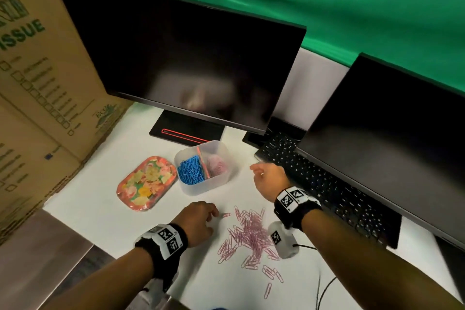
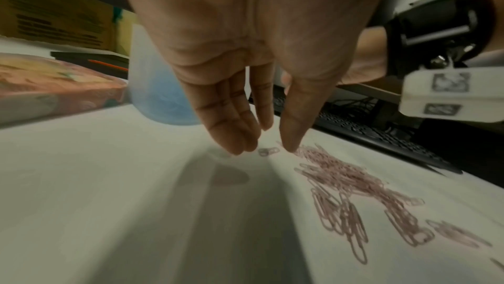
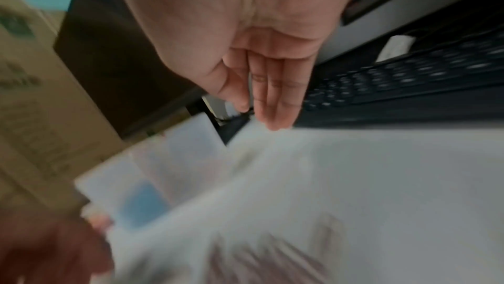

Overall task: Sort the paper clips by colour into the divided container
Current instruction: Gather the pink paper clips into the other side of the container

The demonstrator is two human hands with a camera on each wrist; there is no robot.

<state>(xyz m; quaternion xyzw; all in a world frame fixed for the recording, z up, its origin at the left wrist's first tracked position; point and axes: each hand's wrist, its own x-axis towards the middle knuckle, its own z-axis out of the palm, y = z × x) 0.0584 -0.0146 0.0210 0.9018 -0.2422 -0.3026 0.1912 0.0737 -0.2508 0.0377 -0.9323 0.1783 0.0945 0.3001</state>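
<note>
Clips [image 1: 249, 234] beneath downturned left hand [image 1: 198, 221]

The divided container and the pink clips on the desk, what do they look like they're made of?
Divided container: frosted translucent plastic, probably; the blue clips show hazily through its wall. Pink clips: thin bent wire, seemingly with a pastel coating; whether metal lies underneath cannot be seen.

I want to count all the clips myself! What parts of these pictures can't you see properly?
- Pink paper clips, head view: piled and overlapping, partly behind the right wrist camera; uncountable.
- Divided container, right wrist view: motion blur smears its contents.
- Right hand, head view: the back of the hand hides its fingertips.
- Single clip, left wrist view: too blurred for colour, between the left hand fingertips.
</note>
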